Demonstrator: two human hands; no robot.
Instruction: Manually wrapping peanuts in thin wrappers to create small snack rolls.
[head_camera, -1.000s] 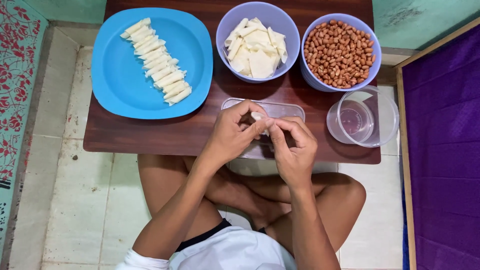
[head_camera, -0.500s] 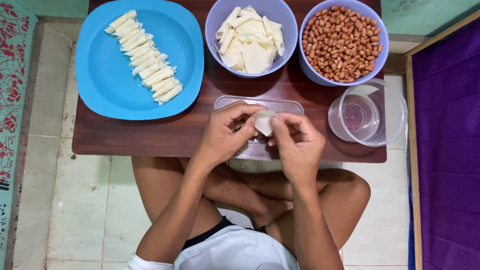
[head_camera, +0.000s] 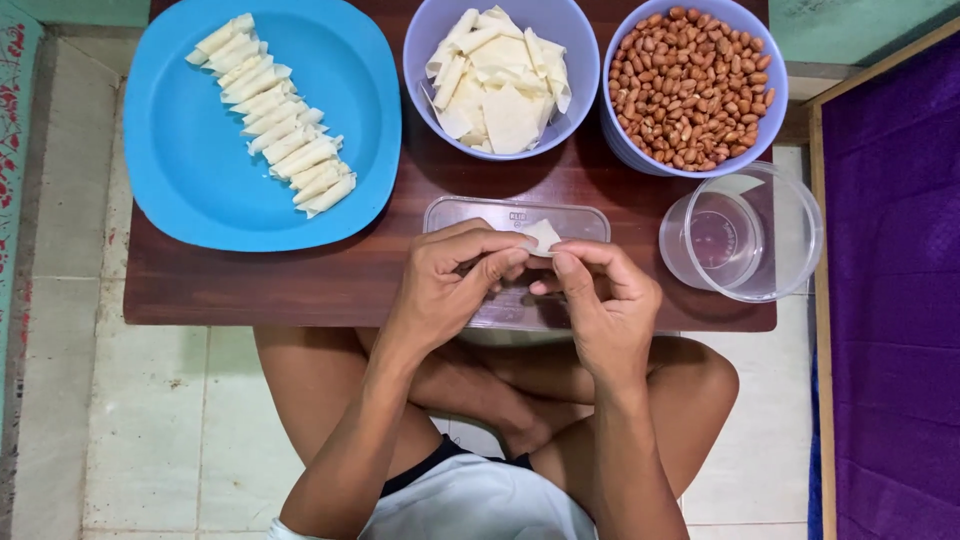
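We see both hands meeting at the centre of the low dark-brown wooden table (head_camera: 300, 285), above a clear rectangular plastic lid (head_camera: 515, 215) lying flat on it. The left hand (head_camera: 445, 290) has its thumb and forefinger closed on the near edge of a small pale square dough wrapper (head_camera: 543, 236); its other fingers curl loosely beneath. The right hand (head_camera: 600, 300) pinches the same wrapper from the 3 o'clock side, fingertips pressed together against it. The wrapper sits between the two sets of fingertips, just over the lid; whether it is folded around anything we cannot tell, since the fingers hide most of it.

At 10 o'clock from the hands lies a blue rounded-square plastic plate (head_camera: 190, 170) bearing a slanted row of small white rolled pastries (head_camera: 275, 135). At 12 o'clock stands a lavender round plastic bowl (head_camera: 575, 60) of flat pale wrapper pieces (head_camera: 500, 85), and at 1 o'clock, touching it, a second lavender bowl (head_camera: 770, 95) full of brown peanuts (head_camera: 690, 85). At 3 o'clock sits a clear round plastic tub (head_camera: 790, 235), near the table's edge.
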